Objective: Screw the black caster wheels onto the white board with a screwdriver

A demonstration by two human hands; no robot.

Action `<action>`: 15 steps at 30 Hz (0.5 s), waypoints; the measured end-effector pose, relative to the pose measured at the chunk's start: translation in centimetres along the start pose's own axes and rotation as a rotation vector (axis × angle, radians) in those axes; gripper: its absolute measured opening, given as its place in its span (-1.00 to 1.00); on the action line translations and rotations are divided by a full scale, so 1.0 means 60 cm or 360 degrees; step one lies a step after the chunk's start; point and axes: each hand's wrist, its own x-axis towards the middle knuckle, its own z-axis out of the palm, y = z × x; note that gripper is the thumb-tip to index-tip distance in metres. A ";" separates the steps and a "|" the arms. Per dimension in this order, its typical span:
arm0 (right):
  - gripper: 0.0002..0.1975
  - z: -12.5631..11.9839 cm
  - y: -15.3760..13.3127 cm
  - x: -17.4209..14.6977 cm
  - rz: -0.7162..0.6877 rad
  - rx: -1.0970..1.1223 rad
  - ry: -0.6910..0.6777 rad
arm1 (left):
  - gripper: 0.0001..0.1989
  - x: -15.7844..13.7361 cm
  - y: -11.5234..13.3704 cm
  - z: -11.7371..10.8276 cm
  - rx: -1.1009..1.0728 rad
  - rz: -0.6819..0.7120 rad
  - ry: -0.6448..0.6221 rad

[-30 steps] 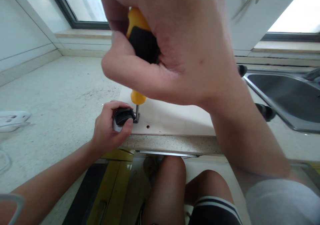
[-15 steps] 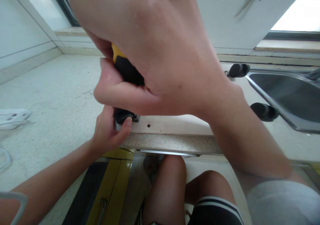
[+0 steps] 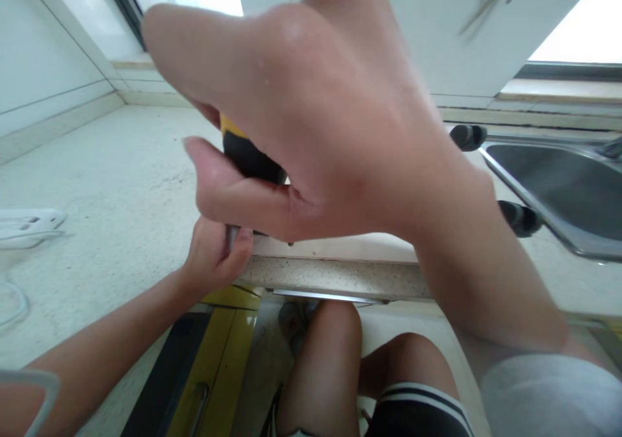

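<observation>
My right hand (image 3: 301, 120) fills the middle of the view, close to the camera. Its fingers are curled around a yellow-and-black tool handle (image 3: 250, 158); the tool's far end is hidden behind the hand. Lower down, at the counter's front edge, my left hand (image 3: 214, 249) is closed on a black-and-metal part, now mostly covered by my right hand. That part rests at the left end of a white board (image 3: 350, 246), which has a small hole near my right hand's lower edge.
Two black fittings (image 3: 519, 219) (image 3: 468, 137) stand at the right, beside a steel sink (image 3: 558, 178). At far left lie a white power strip (image 3: 32, 226) and a cable (image 3: 12, 304). Below the counter are yellow cabinet doors (image 3: 218, 359) and my knees (image 3: 335, 340).
My right hand has dropped slightly and shifted right with the handle, covering more of the part in my left hand. Its thumb sits lower. My left hand has barely moved.
</observation>
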 end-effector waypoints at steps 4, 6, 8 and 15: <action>-0.49 -0.001 0.002 -0.001 -0.0016 0.0094 0.0050 | -0.73 0.004 0.007 0.001 -0.0028 0.0003 0.0015; -0.47 -0.003 -0.004 0.004 0.0099 0.0162 0.0045 | -0.75 0.004 0.007 0.002 -0.0042 -0.0025 0.0056; -0.49 -0.006 -0.012 0.009 0.0137 0.0276 0.0159 | -0.78 0.002 0.004 0.003 -0.0085 -0.0022 0.0038; -0.30 -0.011 0.000 -0.004 -0.0064 0.0539 -0.0001 | -0.70 0.010 0.006 0.000 -0.0178 -0.0151 -0.0038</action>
